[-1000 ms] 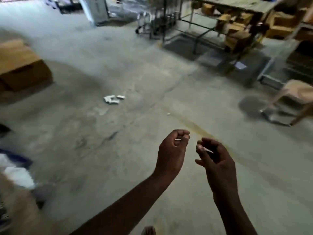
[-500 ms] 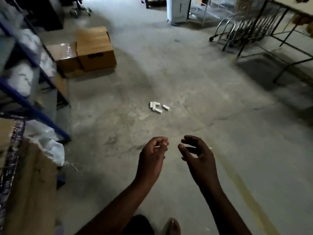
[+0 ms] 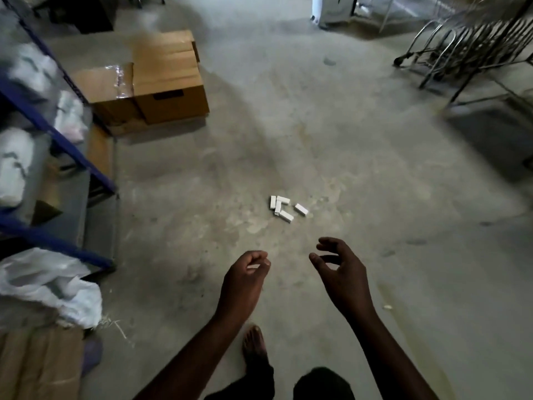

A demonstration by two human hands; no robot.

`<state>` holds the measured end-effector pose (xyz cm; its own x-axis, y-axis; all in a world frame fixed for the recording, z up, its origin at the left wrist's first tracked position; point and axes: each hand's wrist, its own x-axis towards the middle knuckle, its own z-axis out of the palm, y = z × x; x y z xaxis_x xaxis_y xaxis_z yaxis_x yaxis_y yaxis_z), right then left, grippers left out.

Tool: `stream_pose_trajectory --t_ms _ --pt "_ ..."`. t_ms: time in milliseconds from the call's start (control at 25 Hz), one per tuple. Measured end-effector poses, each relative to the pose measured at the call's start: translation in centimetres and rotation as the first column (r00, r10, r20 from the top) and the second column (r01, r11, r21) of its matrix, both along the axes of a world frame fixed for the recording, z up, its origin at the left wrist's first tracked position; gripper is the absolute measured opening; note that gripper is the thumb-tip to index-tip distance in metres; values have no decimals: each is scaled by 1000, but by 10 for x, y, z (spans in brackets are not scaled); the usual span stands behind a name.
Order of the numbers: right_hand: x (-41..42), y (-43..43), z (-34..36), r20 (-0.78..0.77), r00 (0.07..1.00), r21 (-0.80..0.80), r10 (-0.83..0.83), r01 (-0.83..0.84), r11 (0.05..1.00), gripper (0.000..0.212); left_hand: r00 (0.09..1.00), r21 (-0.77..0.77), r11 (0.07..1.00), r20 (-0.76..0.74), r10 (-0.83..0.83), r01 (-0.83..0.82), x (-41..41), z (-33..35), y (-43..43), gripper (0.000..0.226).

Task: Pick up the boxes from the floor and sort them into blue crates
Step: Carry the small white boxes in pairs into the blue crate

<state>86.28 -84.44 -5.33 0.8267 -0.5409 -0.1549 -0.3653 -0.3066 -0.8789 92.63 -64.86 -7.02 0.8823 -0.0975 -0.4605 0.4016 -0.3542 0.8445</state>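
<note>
Boxes, long axes every way, left hand curled, contents unclear, right hand slack

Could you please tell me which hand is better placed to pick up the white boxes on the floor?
Probably the right hand: it is open and empty, while the left hand seems to pinch something small and white.

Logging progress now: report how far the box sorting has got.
Done: nothing shows as sorted, and no blue crate is in view. In hand: the right hand is open and empty. The left hand is curled with a pale sliver in its grip, too small to identify. Left: the cluster of small white boxes lies on the concrete floor ahead of both hands, untouched.
</note>
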Motion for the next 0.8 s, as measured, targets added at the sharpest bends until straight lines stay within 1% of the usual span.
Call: stream_pose_trajectory --t_ms 200,320,440,520,640,800 --pt "131 -45 -28 -60 997 -23 -51 50 998 35 998 63 996 -1 -62 62 144 -19 -56 18" --pt "206 -75 -66 -116 991 -10 -68 67 998 34 995 133 987 16 -94 91 223 -41 -89 19" --pt "281 -107 -111 -179 983 -15 -25 23 1000 33 996 176 982 41 -78 70 296 -73 -110 28" --pt "325 -128 -139 -237 971 -34 -35 28 999 32 997 213 974 13 -76 71 339 -101 -118 33" --pt "378 -153 -172 -330 943 -83 -44 18 996 31 992 296 948 -82 -95 115 391 -145 -128 32" --pt "448 -174 -226 -395 917 -124 -54 5 992 33 980 374 911 -153 -126 175 469 -216 -151 33"
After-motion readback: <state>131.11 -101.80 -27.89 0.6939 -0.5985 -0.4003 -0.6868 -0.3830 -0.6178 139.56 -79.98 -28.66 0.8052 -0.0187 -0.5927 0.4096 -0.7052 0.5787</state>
